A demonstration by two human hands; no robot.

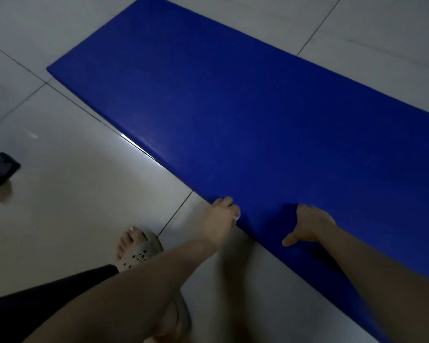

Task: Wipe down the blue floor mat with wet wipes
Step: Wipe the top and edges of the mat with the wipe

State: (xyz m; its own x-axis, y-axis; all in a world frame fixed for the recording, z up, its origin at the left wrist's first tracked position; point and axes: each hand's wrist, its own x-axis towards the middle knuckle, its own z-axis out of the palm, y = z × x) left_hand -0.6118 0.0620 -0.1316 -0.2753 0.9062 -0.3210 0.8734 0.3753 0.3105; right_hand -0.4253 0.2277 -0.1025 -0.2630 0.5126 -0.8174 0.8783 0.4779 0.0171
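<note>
The blue floor mat (233, 115) lies flat on pale floor tiles and runs from the upper left to the lower right. My left hand (221, 217) is at the mat's near edge with its fingers curled, and a small white bit of wet wipe (237, 216) shows at the fingertips. My right hand (310, 226) rests on the mat just inside the same edge. Its thumb is spread out toward the edge, and its fingers point away over the mat, mostly hidden behind the back of the hand.
My foot in a pale perforated sandal (139, 251) stands on the tiles left of my left arm, with a black trouser leg behind it. A dark object (0, 172) stands at the left border. Pale tiles (72, 194) surround the mat.
</note>
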